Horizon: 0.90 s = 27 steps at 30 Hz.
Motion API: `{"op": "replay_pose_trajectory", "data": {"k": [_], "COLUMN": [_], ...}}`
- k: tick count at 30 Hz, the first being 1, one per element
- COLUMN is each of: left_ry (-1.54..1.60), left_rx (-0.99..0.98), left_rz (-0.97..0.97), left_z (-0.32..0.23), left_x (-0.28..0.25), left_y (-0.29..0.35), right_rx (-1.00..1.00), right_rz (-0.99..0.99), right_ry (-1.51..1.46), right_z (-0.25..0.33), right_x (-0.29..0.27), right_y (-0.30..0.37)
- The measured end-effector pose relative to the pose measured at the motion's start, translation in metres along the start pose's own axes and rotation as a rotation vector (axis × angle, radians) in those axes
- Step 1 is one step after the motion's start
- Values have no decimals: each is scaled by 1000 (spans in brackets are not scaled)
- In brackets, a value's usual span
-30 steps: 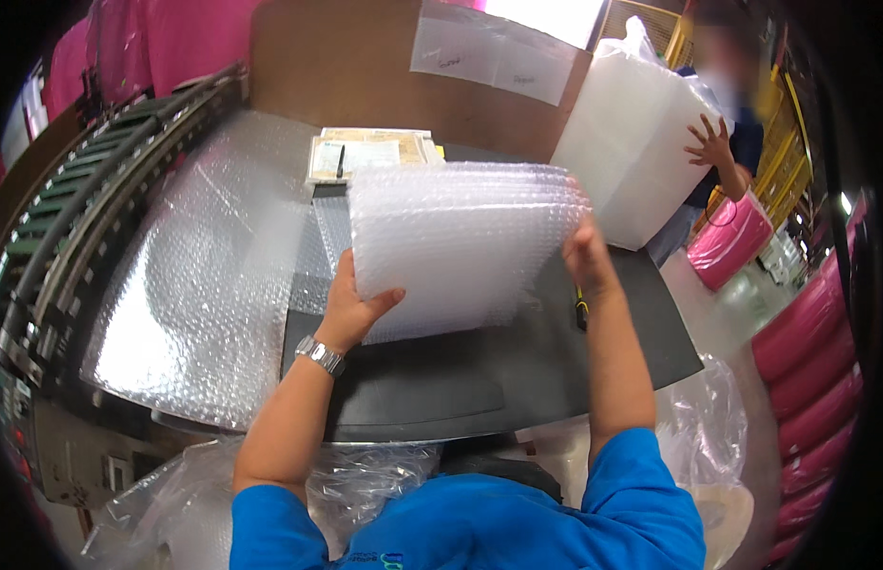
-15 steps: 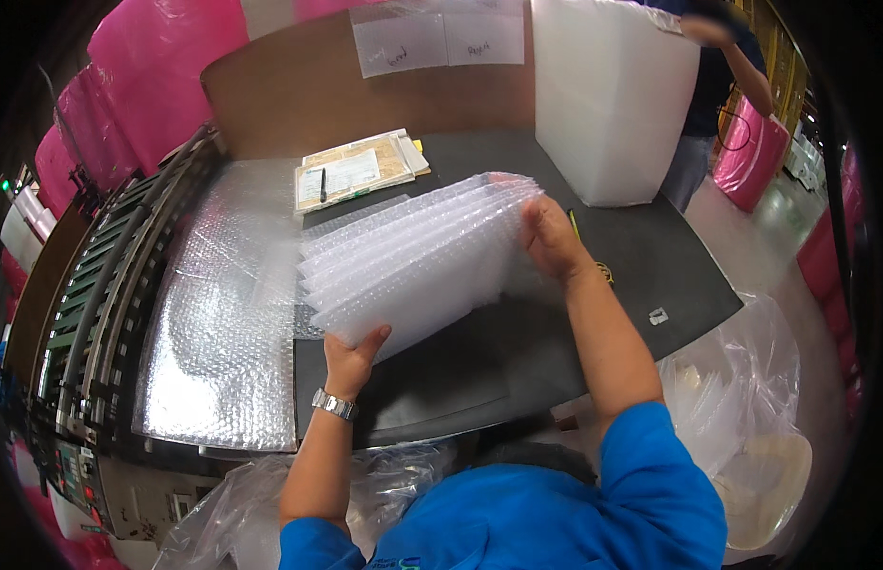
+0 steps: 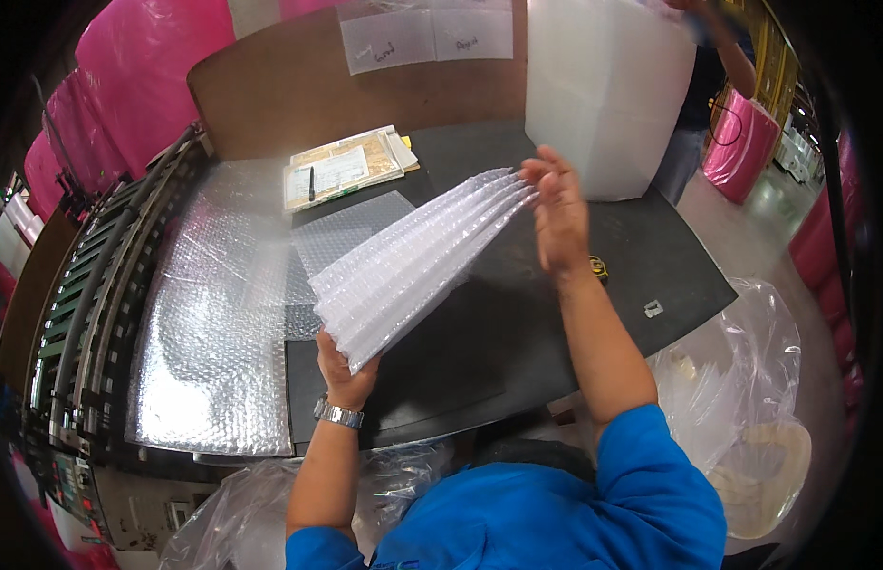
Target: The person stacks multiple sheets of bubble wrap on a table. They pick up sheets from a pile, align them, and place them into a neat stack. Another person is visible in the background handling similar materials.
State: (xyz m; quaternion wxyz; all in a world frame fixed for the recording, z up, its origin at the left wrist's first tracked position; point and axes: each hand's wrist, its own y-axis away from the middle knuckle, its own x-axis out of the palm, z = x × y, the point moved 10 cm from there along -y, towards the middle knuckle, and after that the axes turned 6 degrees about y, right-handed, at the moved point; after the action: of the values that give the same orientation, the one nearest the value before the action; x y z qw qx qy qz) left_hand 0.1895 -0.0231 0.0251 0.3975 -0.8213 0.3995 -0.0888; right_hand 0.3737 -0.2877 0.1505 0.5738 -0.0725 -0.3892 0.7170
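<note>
Over the black tabletop (image 3: 518, 332) I hold up a fanned stack of clear bubble-wrap sheets or pouches (image 3: 418, 261); which of the two I cannot tell. My left hand (image 3: 346, 372), with a metal watch at its wrist, grips the stack's near lower corner. At the far right end my right hand (image 3: 561, 214) is open, its fingers extended beside the sheet edges; whether they touch is hard to see. Beneath the stack, another flat bubble-wrap piece (image 3: 356, 226) lies on the table, partly overlapping a wide bubble-wrap sheet (image 3: 213, 332).
A clipboard with papers and a pen (image 3: 342, 171) lies at the back. To the right are a tall white foam block (image 3: 603, 104), a tape measure (image 3: 597, 269) and a plastic bag (image 3: 736, 380). A roller conveyor (image 3: 99, 285) runs along the left. Another person (image 3: 698, 114) stands behind the block.
The stack has tilted and narrowed, showing its edges more. My right hand has opened at its far end. The flat piece beneath shows more.
</note>
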Motion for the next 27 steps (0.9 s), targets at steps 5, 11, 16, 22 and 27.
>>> {"op": "replay_pose_trajectory", "data": {"k": [5, 11, 16, 22, 27], "left_ry": [-33, 63, 7, -214, -108], "left_rx": [35, -33, 25, 244, 122], "left_rz": [26, 154, 306, 346, 341], "left_z": [13, 10, -18, -21, -17], "left_x": [-1, 6, 21, 25, 23], "left_y": [5, 9, 3, 10, 9], "right_rx": [27, 701, 612, 572, 584], "right_rz": [298, 637, 506, 402, 284], "right_ry": [382, -239, -11, -134, -177], "right_z": [37, 2, -11, -10, -8], "right_x": [28, 48, 38, 57, 59], "right_y": [-13, 29, 31, 32, 38]}}
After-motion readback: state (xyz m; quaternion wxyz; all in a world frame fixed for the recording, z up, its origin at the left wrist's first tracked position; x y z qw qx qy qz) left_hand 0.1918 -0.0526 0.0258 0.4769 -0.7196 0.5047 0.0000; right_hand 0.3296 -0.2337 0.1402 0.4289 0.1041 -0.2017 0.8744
